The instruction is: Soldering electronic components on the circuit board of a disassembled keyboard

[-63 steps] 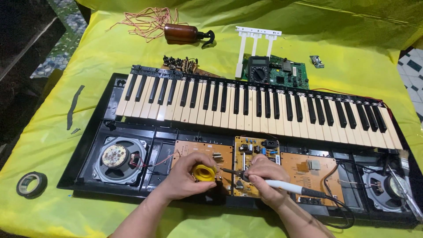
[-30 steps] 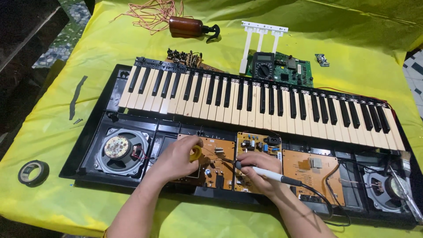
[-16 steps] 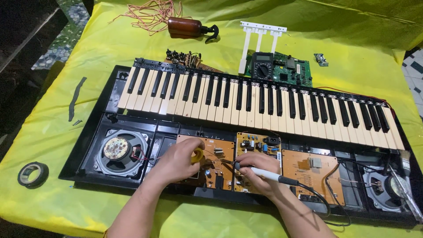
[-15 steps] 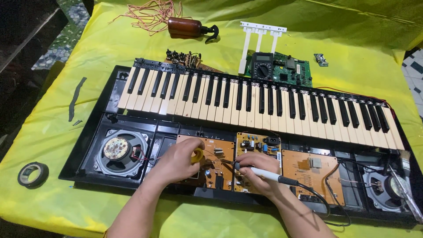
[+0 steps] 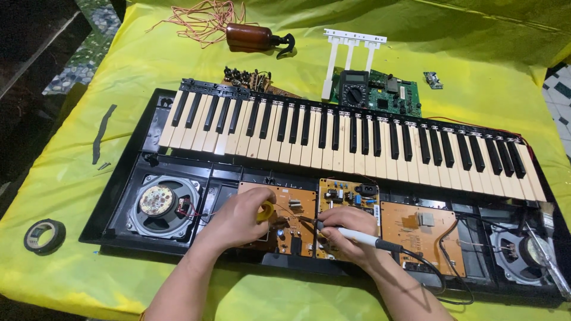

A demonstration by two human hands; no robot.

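An opened electronic keyboard lies on a yellow cloth, its brown circuit boards bared below the keys. My left hand is closed around a small yellow spool of solder over the left board. My right hand grips a white-handled soldering iron like a pen, with its tip on that board near the seam of two boards. The iron's black cord trails off to the right.
Speakers sit at the left and right ends of the case. Behind the keys lie a green board with a multimeter, a white plastic frame, a brown bottle and red wire. Black tape roll at the left.
Both hands have shifted slightly left along the boards; the iron's tip now rests on the left board. The camera has also moved a little closer.
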